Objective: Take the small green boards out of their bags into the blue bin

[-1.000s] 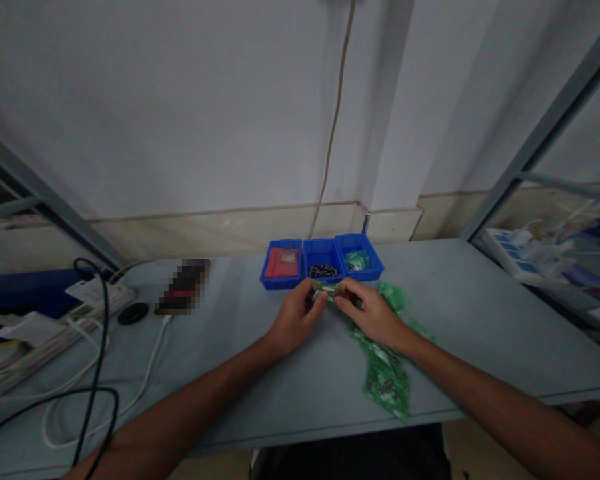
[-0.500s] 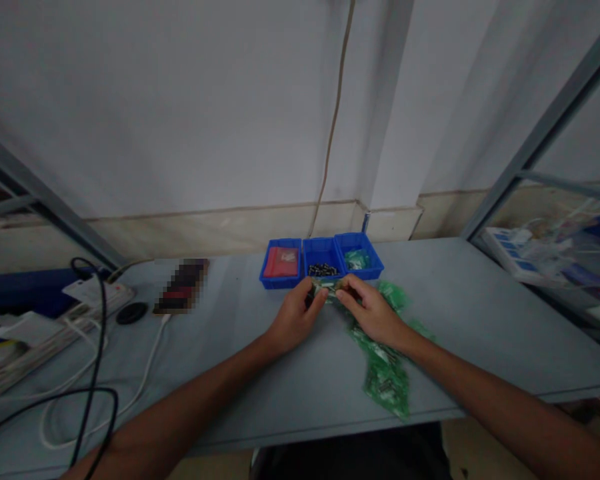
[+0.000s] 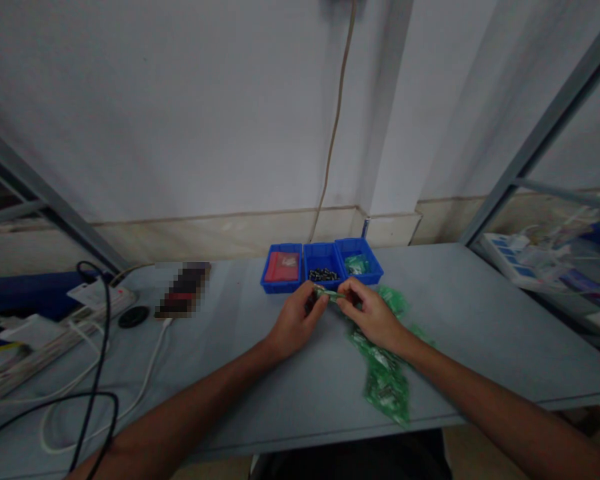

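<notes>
My left hand and my right hand are closed at opposite ends of a small greenish plastic bag, pinched between thumbs and fingers. What the bag holds is too small to make out. Just beyond them stand three blue trays side by side. Red plastic packets lie in the left tray, small black and silver parts in the middle tray, and a greenish packet in the right tray. Green plastic bags of small parts spread below my right hand and forearm.
On the left of the grey table, a phone lies on a white cable. A black disc, a power strip and a black cable are nearby. Another power strip sits beyond the right frame post.
Both hands stay on the small plastic bag, which has tilted and now shows more edge-on. The view has shifted slightly; trays and green bags stay in place.
</notes>
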### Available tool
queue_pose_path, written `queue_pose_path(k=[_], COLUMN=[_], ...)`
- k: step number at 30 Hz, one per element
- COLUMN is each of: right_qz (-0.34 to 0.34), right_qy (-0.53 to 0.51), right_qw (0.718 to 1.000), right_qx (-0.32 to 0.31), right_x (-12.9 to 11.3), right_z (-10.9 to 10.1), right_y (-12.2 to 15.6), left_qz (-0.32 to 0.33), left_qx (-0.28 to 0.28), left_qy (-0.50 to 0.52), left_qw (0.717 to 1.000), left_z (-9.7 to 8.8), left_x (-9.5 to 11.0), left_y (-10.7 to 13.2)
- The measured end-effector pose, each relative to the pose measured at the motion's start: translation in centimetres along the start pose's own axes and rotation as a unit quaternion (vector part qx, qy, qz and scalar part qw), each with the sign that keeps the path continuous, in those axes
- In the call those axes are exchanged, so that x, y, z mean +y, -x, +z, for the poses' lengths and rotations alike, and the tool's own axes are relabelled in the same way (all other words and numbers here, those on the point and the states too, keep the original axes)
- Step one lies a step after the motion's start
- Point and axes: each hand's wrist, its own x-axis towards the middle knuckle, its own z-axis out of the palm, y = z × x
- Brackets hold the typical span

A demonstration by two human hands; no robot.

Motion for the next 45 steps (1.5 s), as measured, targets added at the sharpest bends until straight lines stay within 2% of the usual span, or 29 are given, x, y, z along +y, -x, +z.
queue_pose_path(k=[10,24,33,40,45], right_qz=[0.016,0.023,-0.026,-0.041,-0.043], right_qy=[0.019,0.002,0.007,0.031,0.049], right_qw=[1.000,1.000,0.999,0.998,0.998], right_qx=[-0.001,-0.021,0.044,0.034,0.019], right_x=[0.05,0.03,-0.07,0.61,0.24], right_z=[0.11,0.23,-0.14,-0.15,-0.22], right_y=[-0.12,-0.04,-0.34,-0.44,-0.29], left_qz=[-0.010,0.010,0.016,0.037,0.024], left_qx=[-0.005,-0.004,0.011,0.011,0.011], left_qy=[0.010,-0.001,-0.014,-0.031,-0.012], left_qw=[1.000,1.000,1.000,0.999,1.000], left_z=[-0.12,-0.25,-0.05,-0.14,-0.09], left_x=[-0.36,-0.24,-0.51,-0.46,-0.14], left_y=[0.06,0.03,-0.09,-0.18,-0.05])
